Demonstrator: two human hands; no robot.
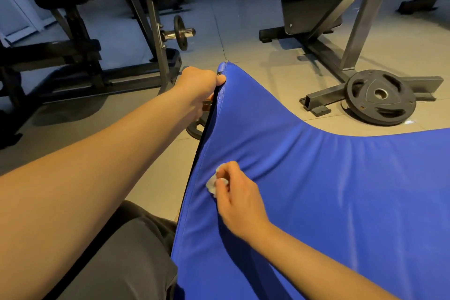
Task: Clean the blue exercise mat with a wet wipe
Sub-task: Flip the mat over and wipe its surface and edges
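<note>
1. Blue padded vinyl exercise mat (316, 190) fills the lower right of the head view. Its far left corner is lifted off the pale tiled floor (255, 31); its near end runs out of the bottom of the view beside the person's lap. Surface creased in shallow folds fanning from the raised corner toward the right.
2. Small crumpled white wet wipe (213, 184) lies on the mat's upper face, close to the left edge seam, about midway along the visible length.
3. Right hand (239, 198): fingers curled shut around the wipe, pinching it against the mat. Only a small bunch of the wipe protrudes at the fingertips. Forearm crosses the mat from the lower right.
4. Left hand (198, 86): closed tight on the mat's raised edge just below the far corner, thumb on the blue face, remaining fingers wrapped behind. Arm extended straight from the lower left.
5. Dark grey shorts (117, 258) on the person's leg, lower left, touching the mat's near left edge.
6. Black round weight plate (381, 96) lies flat on the floor to the right, beyond the mat, resting against the base of a grey steel machine frame (350, 39).
7. Second dark plate (196, 128), partly hidden behind the mat's left edge and under the left wrist.
8. Grey upright rack with a chrome peg and small plate (180, 33) stands behind the left hand; black bench (48, 53) at far left.
</note>
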